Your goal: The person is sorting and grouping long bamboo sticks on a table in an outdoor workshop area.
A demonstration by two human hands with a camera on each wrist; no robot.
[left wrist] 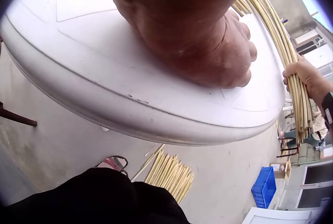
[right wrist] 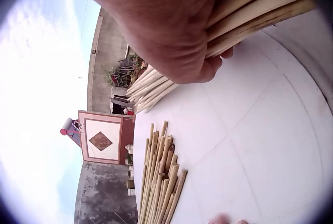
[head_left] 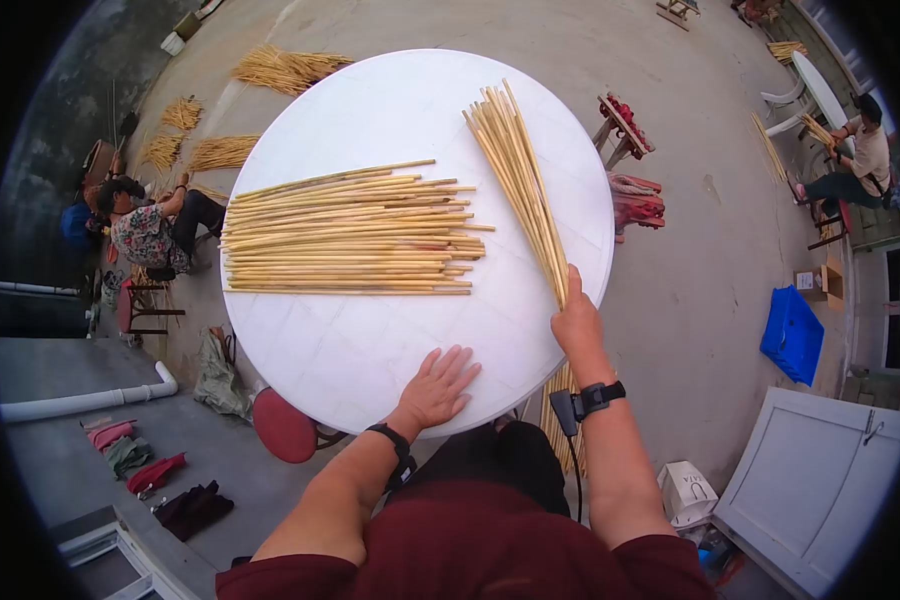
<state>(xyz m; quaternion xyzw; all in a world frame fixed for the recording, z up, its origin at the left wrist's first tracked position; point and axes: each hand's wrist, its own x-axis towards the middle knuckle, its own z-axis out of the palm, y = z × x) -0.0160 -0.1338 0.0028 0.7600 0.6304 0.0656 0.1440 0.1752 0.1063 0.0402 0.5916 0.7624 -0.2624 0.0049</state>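
My right hand (head_left: pixel 578 318) grips a bundle of thin tan reed sticks (head_left: pixel 515 165) near its lower end. The bundle slants up and left over the right side of a round white table (head_left: pixel 420 345). In the right wrist view, the bundled sticks (right wrist: pixel 260 13) pass through the curled fingers. My left hand (head_left: pixel 438 388) rests on the table's near edge with its fingers spread, holding nothing; its palm is hidden. A wide layer of similar sticks (head_left: pixel 350 235) lies side by side on the table's left half, right ends uneven.
More sticks lie in piles (head_left: pixel 285 70) on the floor beyond the table, and others (left wrist: pixel 169 174) below its near edge. A red stool (head_left: pixel 285 425) stands at the near left. People sit at far left and far right. A blue crate (head_left: pixel 793 335) is on the right.
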